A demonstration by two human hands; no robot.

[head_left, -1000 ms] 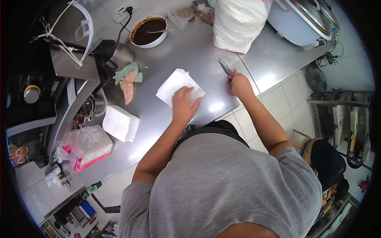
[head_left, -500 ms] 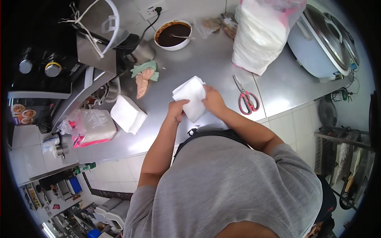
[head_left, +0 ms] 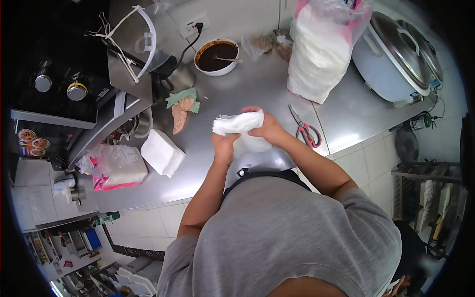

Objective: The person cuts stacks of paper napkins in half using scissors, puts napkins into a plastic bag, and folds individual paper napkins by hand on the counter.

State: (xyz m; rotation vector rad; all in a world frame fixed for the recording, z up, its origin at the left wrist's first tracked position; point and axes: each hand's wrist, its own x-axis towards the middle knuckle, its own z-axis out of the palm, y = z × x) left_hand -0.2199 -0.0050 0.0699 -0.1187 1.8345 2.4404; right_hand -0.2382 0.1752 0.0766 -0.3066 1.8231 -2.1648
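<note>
A stack of white paper napkins [head_left: 238, 123] is held between my two hands above the steel counter, its layered edges turned up toward me. My left hand [head_left: 225, 147] grips the stack's left end, thumb on the near side. At the right end, my right hand [head_left: 265, 129] wraps round it, with fingers behind and thumb in front. Another stack of white napkins [head_left: 162, 152] lies on the counter to the left. Beside it is a plastic bag of napkins [head_left: 120, 166] with pink edging. Scissors with red and black handles [head_left: 309, 132] lie right of my right hand.
A white bowl of dark sauce [head_left: 216, 57] with a spoon stands at the back. A tall bag of napkins [head_left: 319, 54] and a large lidded cooker [head_left: 391, 59] are at the right. Crumpled green and pink cloths [head_left: 183, 110] lie left of centre. The steel counter [head_left: 213, 94] ends at my waist.
The napkin stack has been tilted up from lying nearly flat, so its edges show. My right hand has shifted round its end. The view has moved slightly.
</note>
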